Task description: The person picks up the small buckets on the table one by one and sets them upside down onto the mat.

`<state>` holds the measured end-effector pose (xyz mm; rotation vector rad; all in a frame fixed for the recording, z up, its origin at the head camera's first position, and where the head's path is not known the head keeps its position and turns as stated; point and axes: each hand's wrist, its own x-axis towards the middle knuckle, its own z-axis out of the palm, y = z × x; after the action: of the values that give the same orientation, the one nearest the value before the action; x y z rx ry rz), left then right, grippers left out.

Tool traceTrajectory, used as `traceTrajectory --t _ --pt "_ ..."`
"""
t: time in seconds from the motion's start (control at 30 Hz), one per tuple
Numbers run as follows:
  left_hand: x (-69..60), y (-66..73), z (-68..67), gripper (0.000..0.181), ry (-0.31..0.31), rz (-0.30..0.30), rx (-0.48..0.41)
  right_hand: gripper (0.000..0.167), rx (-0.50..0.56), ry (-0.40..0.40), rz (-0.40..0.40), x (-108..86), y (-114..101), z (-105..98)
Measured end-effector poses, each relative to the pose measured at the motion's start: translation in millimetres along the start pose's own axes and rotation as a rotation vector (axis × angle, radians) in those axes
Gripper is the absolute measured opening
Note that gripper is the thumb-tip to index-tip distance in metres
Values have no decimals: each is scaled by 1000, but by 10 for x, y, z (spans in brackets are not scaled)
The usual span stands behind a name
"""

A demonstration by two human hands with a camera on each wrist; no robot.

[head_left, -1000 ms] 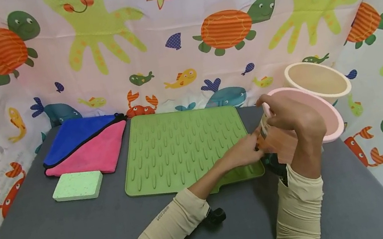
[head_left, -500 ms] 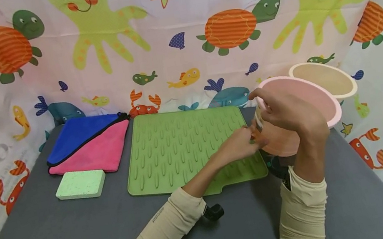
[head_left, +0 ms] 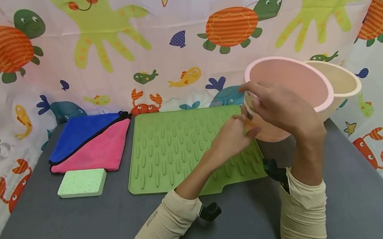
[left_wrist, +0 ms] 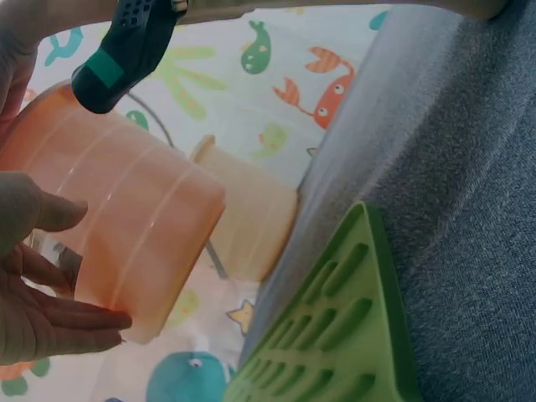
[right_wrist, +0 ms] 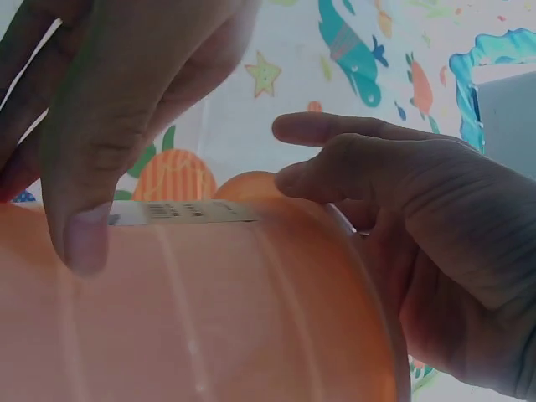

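Note:
A pink plastic tub [head_left: 283, 74] is tilted above the table, its wide mouth facing up and away. My right hand [head_left: 282, 108] grips it near the rim. In the right wrist view, that hand's thumb presses the wall beside a pale printed label [right_wrist: 188, 212]. My left hand [head_left: 230, 138] holds the tub lower down, near its base. In the left wrist view, the left hand's [left_wrist: 50, 322] fingers reach under the bottom end and its thumb lies along the side. Its other fingers are partly hidden by the tub.
A cream tub [head_left: 341, 79] stands behind the pink one. Below the hands lies a green ridged mat [head_left: 189, 149]. To the left are a folded blue and pink cloth [head_left: 93, 144] and a pale green sponge [head_left: 82, 183]. A patterned curtain [head_left: 171, 46] hangs behind the grey table [head_left: 247, 228].
Both hands have raised the pink tub and shifted it slightly left, and it now covers more of the cream tub. The cloth, sponge and mat stay in place.

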<state>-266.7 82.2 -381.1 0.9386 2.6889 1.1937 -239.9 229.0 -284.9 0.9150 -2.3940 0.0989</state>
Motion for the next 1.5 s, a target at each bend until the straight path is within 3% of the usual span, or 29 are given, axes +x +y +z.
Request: traceTrajectory --t 0.1,0.3,0.63,1.0,1.2,1.37,1.43,1.5 --pt "-44 56 -36 78 32 22 62 35 -6 29 6 27 -29 -34" --pt "-147 115 -94 79 89 52 145 33 73 94 9 46 -75 -71" --pt "-287 207 -287 108 131 4 75 29 -5 215 13 87 -198 -124" --pt "-379 129 -662 103 207 -45 94 32 44 311 -36 166 -366 -123" --pt "-408 60 -871 103 206 -61 33 33 106 409 -41 211 -421 -104" --pt "-446 -33 -1040 125 215 -55 -104 32 220 526 -29 241 -487 -90" --pt "-463 -59 -1104 131 210 -30 -155 31 260 557 -32 244 -500 -97" --pt "-463 -80 -1158 130 209 49 -224 33 295 586 -38 243 -511 -105"
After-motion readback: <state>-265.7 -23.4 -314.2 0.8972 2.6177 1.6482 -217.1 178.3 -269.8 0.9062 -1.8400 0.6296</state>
